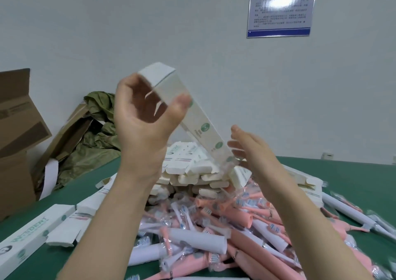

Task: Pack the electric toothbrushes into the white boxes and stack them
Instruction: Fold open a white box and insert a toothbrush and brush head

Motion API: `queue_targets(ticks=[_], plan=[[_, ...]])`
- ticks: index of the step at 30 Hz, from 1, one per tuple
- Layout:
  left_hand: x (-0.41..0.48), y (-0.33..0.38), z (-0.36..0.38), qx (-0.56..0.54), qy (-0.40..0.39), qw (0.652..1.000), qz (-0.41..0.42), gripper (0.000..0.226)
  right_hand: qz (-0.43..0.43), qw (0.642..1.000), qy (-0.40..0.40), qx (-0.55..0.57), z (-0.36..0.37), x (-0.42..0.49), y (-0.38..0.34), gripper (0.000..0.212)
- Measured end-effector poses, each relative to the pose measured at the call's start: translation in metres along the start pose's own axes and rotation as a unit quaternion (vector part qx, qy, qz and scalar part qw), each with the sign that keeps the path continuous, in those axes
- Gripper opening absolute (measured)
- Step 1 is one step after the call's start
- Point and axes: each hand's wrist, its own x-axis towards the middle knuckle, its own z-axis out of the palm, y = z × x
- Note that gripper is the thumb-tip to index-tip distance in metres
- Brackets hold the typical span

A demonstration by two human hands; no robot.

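Note:
My left hand (147,112) grips the upper end of a long white box (192,112) with green round marks and holds it tilted in the air, its lower end down to the right. My right hand (250,149) hovers at that lower end with fingers spread and relaxed; whether it touches the box is unclear. Below lies a heap of pink electric toothbrushes (246,234) in clear wrap, mixed with white rolled papers (199,239). Behind the heap stands a stack of white boxes (192,172).
A green table (351,172) carries it all. Flat and closed white boxes (32,239) lie at the near left, more boxes (306,183) at the right. Brown cartons (17,129) and an olive cloth (94,138) sit at the left by the wall.

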Motion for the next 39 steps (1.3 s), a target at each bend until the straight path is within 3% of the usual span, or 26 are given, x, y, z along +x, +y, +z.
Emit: queue_targets(ticks=[3,6,8,10,13,15,18,21,22,24,26,29,32,34,39], plan=[[-0.009,0.003,-0.017,-0.106,0.048,0.991,-0.064,0.058,0.108,0.985,-0.126,0.040,-0.004,-0.002,-0.001,0.065],[-0.017,0.002,-0.040,-0.185,0.070,0.974,-0.109,0.062,0.143,0.959,-0.236,0.057,0.000,-0.007,-0.002,0.064],[-0.023,-0.002,-0.054,-0.202,0.078,0.966,-0.138,0.061,0.140,0.954,-0.245,0.101,0.005,-0.011,-0.002,0.055],[-0.031,-0.008,-0.068,-0.189,0.107,0.958,-0.186,0.054,0.114,0.966,-0.188,0.138,0.004,-0.010,-0.002,0.050],[-0.045,-0.012,-0.085,0.028,0.152,0.955,-0.253,0.074,0.047,0.990,-0.068,0.111,-0.003,-0.010,-0.001,0.048],[-0.054,-0.009,-0.088,0.229,0.158,0.941,-0.193,0.079,-0.011,0.999,-0.027,0.030,-0.006,-0.013,-0.002,0.034],[-0.061,0.005,-0.070,0.387,0.029,0.921,-0.030,0.054,-0.059,0.997,-0.043,0.001,0.001,-0.021,-0.010,0.022],[-0.061,0.016,-0.048,0.553,-0.129,0.822,0.029,0.061,-0.099,0.993,-0.062,-0.027,0.010,-0.030,-0.017,0.024],[-0.061,0.018,-0.042,0.578,-0.154,0.801,0.012,0.066,-0.116,0.990,-0.073,-0.046,0.012,-0.033,-0.018,0.023],[-0.062,0.020,-0.036,0.530,-0.184,0.824,-0.077,0.071,-0.133,0.984,-0.103,-0.052,0.016,-0.038,-0.019,0.023],[-0.069,0.019,-0.033,0.493,-0.222,0.833,-0.116,0.084,-0.119,0.984,-0.127,-0.017,0.018,-0.042,-0.018,0.022],[-0.077,0.013,-0.036,0.519,-0.251,0.815,-0.064,0.074,-0.103,0.987,-0.125,-0.011,0.019,-0.042,-0.015,0.020],[-0.079,0.009,-0.039,0.508,-0.224,0.829,-0.072,0.056,-0.030,0.991,-0.121,0.047,0.013,-0.035,-0.011,0.021],[-0.078,0.006,-0.040,0.504,-0.212,0.833,-0.088,0.055,0.016,0.993,-0.107,0.052,0.009,-0.032,-0.008,0.022],[-0.079,0.004,-0.024,0.452,-0.267,0.849,-0.058,0.057,0.016,0.990,-0.098,0.097,0.011,-0.034,-0.005,0.015]])
